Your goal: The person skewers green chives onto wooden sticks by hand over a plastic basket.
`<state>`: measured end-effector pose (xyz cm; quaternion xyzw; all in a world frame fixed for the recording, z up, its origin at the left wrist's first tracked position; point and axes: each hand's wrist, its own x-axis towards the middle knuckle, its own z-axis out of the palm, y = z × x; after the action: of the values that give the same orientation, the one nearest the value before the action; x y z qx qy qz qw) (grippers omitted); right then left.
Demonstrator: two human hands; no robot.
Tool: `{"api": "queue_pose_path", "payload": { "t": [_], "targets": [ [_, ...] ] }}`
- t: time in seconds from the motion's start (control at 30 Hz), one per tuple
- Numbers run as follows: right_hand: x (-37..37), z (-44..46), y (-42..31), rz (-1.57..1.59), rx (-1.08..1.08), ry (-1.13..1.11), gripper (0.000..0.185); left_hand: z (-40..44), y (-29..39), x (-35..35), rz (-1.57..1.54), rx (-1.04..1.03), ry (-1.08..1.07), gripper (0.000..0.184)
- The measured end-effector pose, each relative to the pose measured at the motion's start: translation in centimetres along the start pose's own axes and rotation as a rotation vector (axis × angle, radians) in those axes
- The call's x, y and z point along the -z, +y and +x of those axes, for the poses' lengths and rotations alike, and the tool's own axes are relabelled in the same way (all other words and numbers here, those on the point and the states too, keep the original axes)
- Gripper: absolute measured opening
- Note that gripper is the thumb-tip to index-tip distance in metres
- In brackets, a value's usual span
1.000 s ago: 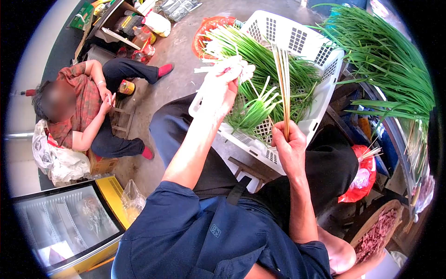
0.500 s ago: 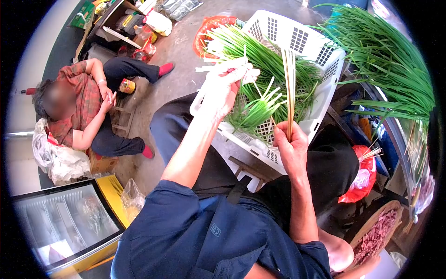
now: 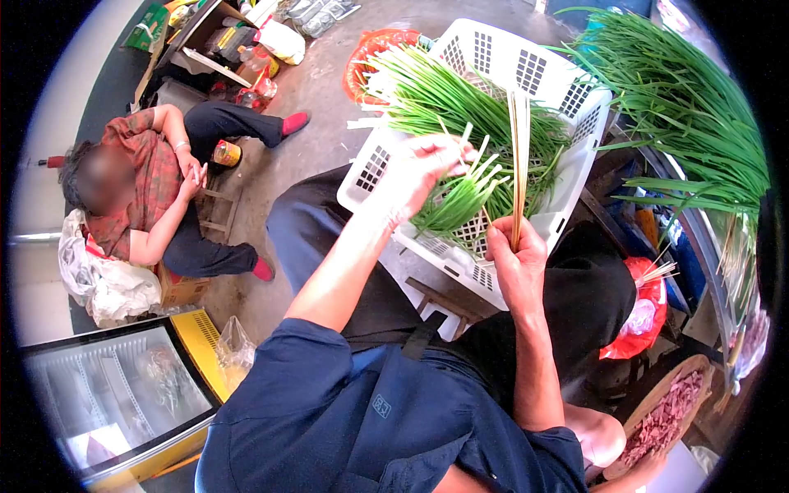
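Observation:
My right hand [image 3: 519,259] is closed round a bundle of bamboo skewers [image 3: 519,164] that stands upright over the white basket. One skewer slants out from it toward a small bunch of folded garlic chives [image 3: 456,197], whose pale cut ends fan upward. My left hand [image 3: 423,172] is pinched on a pale chive stalk [image 3: 466,135] beside that bunch. Behind the fingers, a large heap of loose garlic chives [image 3: 460,94] lies in the white plastic basket [image 3: 534,70], white ends to the left. My left fingertips partly hide where the stalk meets the skewer.
More chives [image 3: 682,99] hang over a counter at right. Below them are a red plastic bag [image 3: 645,316] holding skewers and a round tray of chopped meat [image 3: 670,411]. A seated person [image 3: 148,181] is at left, above a glass-topped freezer [image 3: 123,386].
My left hand has moved down and right, closer to the small chive bunch. My right hand keeps its hold on the skewers, which have shifted slightly right.

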<state>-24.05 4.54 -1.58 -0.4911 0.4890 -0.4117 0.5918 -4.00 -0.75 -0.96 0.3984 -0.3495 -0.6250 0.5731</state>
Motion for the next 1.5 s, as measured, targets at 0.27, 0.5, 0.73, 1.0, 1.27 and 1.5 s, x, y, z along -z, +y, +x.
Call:
{"api": "queue_pose_path", "payload": {
  "t": [0.27,0.5,0.73,1.0,1.27,1.5],
  "targets": [
    [0.1,0.5,-0.1,-0.011,0.010,0.041,0.008,1.4,1.6,-0.1,0.606,-0.173,0.102,0.013],
    [0.1,0.5,0.1,0.001,0.023,0.026,0.008,7.6,4.4,6.9,2.028,-0.800,0.271,0.006],
    [0.2,0.5,0.5,0.025,0.007,0.023,0.008,7.5,5.4,6.1,2.282,-0.620,0.150,0.007],
    [0.3,0.4,-0.1,0.009,0.000,0.038,0.009,7.4,7.6,5.0,1.960,-0.604,0.091,0.014],
    [0.2,0.2,-0.2,-0.025,0.018,0.032,0.009,5.2,7.7,5.1,0.415,-0.355,0.130,0.007],
    [0.0,0.0,-0.2,0.013,0.048,-0.009,0.009,4.5,7.0,4.2,0.036,-0.524,0.213,0.004]
  ]
}}
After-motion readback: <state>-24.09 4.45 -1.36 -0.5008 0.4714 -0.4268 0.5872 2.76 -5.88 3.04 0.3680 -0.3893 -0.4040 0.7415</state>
